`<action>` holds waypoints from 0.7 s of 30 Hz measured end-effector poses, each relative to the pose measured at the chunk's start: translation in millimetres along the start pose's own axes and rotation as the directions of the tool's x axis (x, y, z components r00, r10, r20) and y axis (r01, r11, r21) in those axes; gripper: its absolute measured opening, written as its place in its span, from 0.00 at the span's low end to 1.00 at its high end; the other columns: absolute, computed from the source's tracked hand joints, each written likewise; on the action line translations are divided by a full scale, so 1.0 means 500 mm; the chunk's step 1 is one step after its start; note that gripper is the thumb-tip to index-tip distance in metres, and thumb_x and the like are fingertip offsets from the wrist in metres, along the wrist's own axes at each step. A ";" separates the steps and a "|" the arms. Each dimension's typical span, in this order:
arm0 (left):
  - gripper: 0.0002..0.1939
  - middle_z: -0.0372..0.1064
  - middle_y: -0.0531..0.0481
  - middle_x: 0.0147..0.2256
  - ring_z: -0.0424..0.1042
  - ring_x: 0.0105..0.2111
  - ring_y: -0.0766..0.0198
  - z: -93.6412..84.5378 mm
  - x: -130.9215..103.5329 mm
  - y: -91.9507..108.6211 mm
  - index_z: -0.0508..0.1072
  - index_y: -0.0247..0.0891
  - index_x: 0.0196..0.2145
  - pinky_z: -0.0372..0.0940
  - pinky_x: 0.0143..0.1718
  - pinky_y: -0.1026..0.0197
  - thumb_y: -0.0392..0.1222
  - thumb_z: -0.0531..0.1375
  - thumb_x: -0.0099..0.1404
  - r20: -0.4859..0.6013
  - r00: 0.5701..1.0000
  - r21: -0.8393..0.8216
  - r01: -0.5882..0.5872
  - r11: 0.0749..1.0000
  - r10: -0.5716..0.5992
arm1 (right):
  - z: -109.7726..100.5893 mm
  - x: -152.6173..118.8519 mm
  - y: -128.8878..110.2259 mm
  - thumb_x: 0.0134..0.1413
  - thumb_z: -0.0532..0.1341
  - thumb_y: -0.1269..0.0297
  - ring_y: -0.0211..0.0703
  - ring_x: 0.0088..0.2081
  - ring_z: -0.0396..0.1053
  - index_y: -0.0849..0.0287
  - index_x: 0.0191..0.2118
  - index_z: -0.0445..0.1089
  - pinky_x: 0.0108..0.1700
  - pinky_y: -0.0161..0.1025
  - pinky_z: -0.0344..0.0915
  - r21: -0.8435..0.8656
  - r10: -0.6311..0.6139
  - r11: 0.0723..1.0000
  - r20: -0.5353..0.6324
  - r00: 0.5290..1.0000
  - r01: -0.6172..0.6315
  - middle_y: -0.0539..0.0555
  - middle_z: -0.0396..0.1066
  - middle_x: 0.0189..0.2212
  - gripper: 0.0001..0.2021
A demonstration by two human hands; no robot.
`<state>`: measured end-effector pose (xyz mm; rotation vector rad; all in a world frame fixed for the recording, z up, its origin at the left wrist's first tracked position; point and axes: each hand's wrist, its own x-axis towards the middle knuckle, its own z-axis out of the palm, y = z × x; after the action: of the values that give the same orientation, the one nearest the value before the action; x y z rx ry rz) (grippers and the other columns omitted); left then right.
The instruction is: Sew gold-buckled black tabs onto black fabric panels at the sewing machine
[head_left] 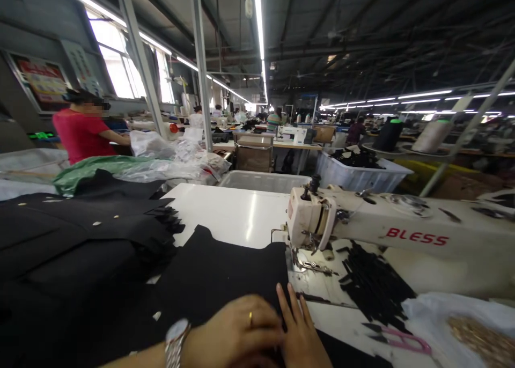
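A black fabric piece [225,271] lies flat on the white sewing table, its right edge beside the needle area of a sewing machine [309,223]. My right hand [301,336] rests on the cloth's right edge, fingers stretched forward, just short of the presser foot. Beside it, touching or nearly touching, my left hand [241,330] is curled over the cloth, wearing a ring and a wristwatch [177,338]. Its fingertips are hidden, so what they pinch cannot be seen.
Stacked black fabric pieces [80,239] cover the left side. Right of the needle lie black strips [374,282], pink-handled thread snips [398,338] and a white bag [462,319] of small brownish pieces. A person in red [80,126] works at far left; plastic bins [362,169] stand behind.
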<state>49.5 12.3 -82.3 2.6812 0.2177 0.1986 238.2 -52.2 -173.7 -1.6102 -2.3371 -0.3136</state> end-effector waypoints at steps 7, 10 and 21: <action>0.27 0.41 0.43 0.59 0.42 0.58 0.53 0.036 0.096 -0.082 0.45 0.39 0.58 0.42 0.55 0.43 0.51 0.43 0.64 -0.124 0.981 0.240 0.178 0.954 -0.151 | -0.043 -0.041 0.021 0.46 0.52 0.43 0.71 0.53 0.49 0.54 0.60 0.41 0.43 0.60 0.58 -0.026 -0.061 0.998 -0.002 0.998 0.060 0.66 0.48 0.56 0.38; 0.27 0.39 0.43 0.59 0.40 0.58 0.52 0.057 0.094 -0.059 0.45 0.39 0.58 0.42 0.55 0.42 0.51 0.43 0.64 -0.149 0.972 0.254 0.214 0.943 -0.180 | -0.054 -0.055 0.025 0.52 0.54 0.55 0.66 0.53 0.50 0.53 0.60 0.40 0.44 0.58 0.59 -0.022 -0.070 0.997 0.017 0.997 0.070 0.63 0.48 0.56 0.32; 0.23 0.38 0.52 0.59 0.40 0.58 0.53 0.061 0.093 -0.039 0.44 0.51 0.57 0.43 0.54 0.39 0.50 0.42 0.65 -0.094 0.974 0.223 0.221 0.949 -0.205 | -0.068 -0.074 0.024 0.52 0.56 0.59 0.65 0.55 0.45 0.54 0.60 0.36 0.47 0.58 0.57 0.038 -0.070 0.997 0.076 0.995 0.067 0.64 0.44 0.57 0.34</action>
<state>98.0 25.8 -113.3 2.8562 0.5831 0.2102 265.7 -91.5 -154.5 -1.5545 -2.4454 -0.2262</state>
